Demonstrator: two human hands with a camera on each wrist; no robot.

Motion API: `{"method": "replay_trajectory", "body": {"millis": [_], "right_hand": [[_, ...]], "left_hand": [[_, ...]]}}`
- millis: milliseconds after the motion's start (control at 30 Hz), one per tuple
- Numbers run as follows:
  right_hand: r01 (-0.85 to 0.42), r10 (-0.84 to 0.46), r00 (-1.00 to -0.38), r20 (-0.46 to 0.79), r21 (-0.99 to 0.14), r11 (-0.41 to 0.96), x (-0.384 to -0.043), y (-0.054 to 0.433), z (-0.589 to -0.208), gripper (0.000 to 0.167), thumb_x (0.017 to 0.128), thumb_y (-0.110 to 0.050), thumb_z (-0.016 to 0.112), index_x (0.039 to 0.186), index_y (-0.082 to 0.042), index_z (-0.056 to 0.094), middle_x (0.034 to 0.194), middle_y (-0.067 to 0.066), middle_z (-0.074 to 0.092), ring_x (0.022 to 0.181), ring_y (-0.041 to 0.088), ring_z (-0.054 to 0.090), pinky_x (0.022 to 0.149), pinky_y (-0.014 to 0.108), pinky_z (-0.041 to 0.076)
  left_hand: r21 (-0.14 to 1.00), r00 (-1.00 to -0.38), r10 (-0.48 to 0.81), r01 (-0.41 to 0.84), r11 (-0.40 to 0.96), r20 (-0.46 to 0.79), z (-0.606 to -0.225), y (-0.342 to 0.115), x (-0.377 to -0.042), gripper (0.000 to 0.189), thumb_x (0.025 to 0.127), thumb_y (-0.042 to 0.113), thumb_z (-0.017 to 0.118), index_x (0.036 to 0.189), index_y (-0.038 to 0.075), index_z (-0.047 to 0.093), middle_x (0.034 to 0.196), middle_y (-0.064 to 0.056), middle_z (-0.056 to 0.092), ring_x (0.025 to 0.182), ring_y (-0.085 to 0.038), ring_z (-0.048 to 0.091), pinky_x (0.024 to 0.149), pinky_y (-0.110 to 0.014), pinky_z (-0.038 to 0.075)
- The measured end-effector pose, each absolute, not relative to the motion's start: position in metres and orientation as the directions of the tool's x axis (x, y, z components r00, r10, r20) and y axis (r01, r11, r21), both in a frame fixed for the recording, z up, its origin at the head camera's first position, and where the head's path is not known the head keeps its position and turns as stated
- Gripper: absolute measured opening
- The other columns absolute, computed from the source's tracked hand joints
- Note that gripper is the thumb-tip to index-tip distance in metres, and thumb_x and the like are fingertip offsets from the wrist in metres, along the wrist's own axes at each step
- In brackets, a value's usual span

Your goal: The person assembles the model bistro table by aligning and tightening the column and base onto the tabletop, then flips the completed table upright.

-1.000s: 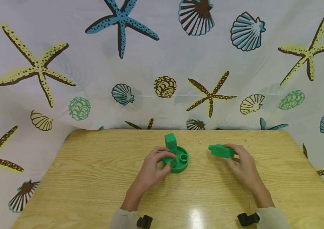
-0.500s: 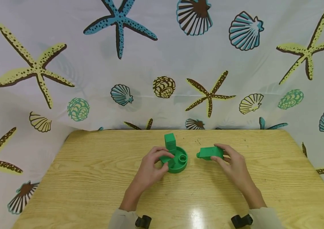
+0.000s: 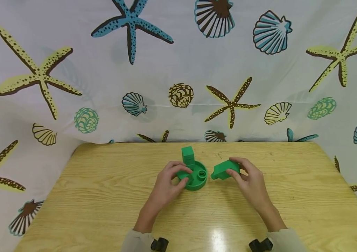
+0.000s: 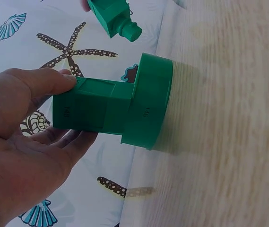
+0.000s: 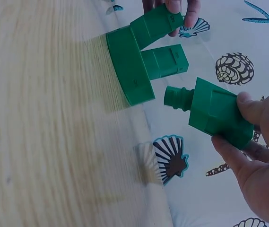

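A round green base [image 3: 196, 187] with a raised rim stands on the table, and an open ring-shaped socket [image 3: 202, 174] shows on its right side. My left hand [image 3: 165, 185] holds, between thumb and fingers, a green block [image 4: 84, 106] that stands upright in the base. Behind it a second green block [image 3: 188, 154] rises from the base, untouched. My right hand [image 3: 251, 182] pinches a loose green block [image 5: 221, 113] with a ribbed round peg [image 5: 177, 98] at one end. That peg points left and down toward the socket, apart from the base.
The wooden table [image 3: 103, 196] runs to a white cloth [image 3: 153, 77] printed with starfish and shells, hanging behind and at both sides. A black camera mount sits on each wrist.
My right hand has moved left with its block, bringing it nearer the base, and the peg end has tipped downward. My left hand stays on its block.
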State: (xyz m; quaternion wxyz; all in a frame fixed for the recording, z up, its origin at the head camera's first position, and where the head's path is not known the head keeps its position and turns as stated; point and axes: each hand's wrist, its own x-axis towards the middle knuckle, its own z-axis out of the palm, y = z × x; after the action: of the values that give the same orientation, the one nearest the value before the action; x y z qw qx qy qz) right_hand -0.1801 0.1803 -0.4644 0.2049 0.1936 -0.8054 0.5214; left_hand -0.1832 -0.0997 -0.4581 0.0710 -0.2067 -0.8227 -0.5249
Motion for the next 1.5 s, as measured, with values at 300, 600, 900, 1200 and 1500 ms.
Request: {"method": "replay_trajectory", "body": {"millis": [300, 600, 900, 1200, 1500], "right_hand": [[-0.563, -0.121, -0.822, 0.557, -0.761, 0.324, -0.187, 0.162, -0.461, 0.041, 0.093, 0.004, 0.071, 0.133, -0.005, 0.065, 0.126, 0.014, 0.064, 0.115, 0.032, 0.065, 0.083, 0.029, 0.06], [-0.569, -0.117, -0.816, 0.567, -0.75, 0.335, -0.193, 0.144, -0.46, 0.037, 0.091, 0.003, 0.073, 0.128, 0.001, 0.067, 0.126, 0.015, 0.065, 0.116, 0.035, 0.065, 0.084, 0.033, 0.06], [-0.579, -0.111, -0.81, 0.576, -0.754, 0.31, -0.197, 0.138, -0.468, 0.033, 0.091, -0.002, 0.075, 0.124, -0.004, 0.072, 0.127, 0.01, 0.067, 0.117, 0.028, 0.066, 0.084, 0.034, 0.06], [-0.566, -0.114, -0.82, 0.561, -0.765, 0.307, -0.199, 0.133, -0.471, 0.03, 0.089, -0.003, 0.078, 0.119, -0.002, 0.074, 0.127, 0.014, 0.066, 0.116, 0.027, 0.067, 0.087, 0.033, 0.059], [-0.573, -0.182, -0.817, 0.547, -0.74, 0.351, -0.197, 0.129, -0.472, 0.027, 0.092, -0.002, 0.075, 0.119, -0.001, 0.074, 0.13, 0.012, 0.064, 0.119, 0.028, 0.065, 0.092, 0.042, 0.058]], "left_hand": [[0.837, -0.907, 0.262, 0.41, 0.363, 0.33, -0.457, -0.1, -0.183, 0.016, 0.094, -0.004, 0.071, 0.107, 0.005, 0.075, 0.124, -0.008, 0.059, 0.121, -0.028, 0.059, 0.101, -0.048, 0.054], [0.84, -0.908, 0.254, 0.407, 0.357, 0.332, -0.457, -0.1, -0.182, 0.02, 0.093, -0.004, 0.072, 0.105, 0.011, 0.076, 0.125, -0.012, 0.06, 0.12, -0.028, 0.059, 0.099, -0.048, 0.055], [0.851, -0.911, 0.248, 0.4, 0.34, 0.329, -0.458, -0.101, -0.182, 0.018, 0.092, -0.004, 0.073, 0.105, 0.007, 0.077, 0.128, -0.018, 0.06, 0.122, -0.031, 0.059, 0.1, -0.052, 0.053], [0.859, -0.912, 0.239, 0.398, 0.321, 0.333, -0.463, -0.101, -0.184, 0.016, 0.094, -0.004, 0.071, 0.107, 0.003, 0.076, 0.131, -0.018, 0.059, 0.126, -0.032, 0.057, 0.104, -0.053, 0.05], [0.856, -0.911, 0.234, 0.401, 0.324, 0.338, -0.462, -0.1, -0.184, 0.014, 0.094, -0.003, 0.07, 0.106, 0.002, 0.076, 0.13, -0.018, 0.06, 0.125, -0.033, 0.058, 0.104, -0.054, 0.05]]}}
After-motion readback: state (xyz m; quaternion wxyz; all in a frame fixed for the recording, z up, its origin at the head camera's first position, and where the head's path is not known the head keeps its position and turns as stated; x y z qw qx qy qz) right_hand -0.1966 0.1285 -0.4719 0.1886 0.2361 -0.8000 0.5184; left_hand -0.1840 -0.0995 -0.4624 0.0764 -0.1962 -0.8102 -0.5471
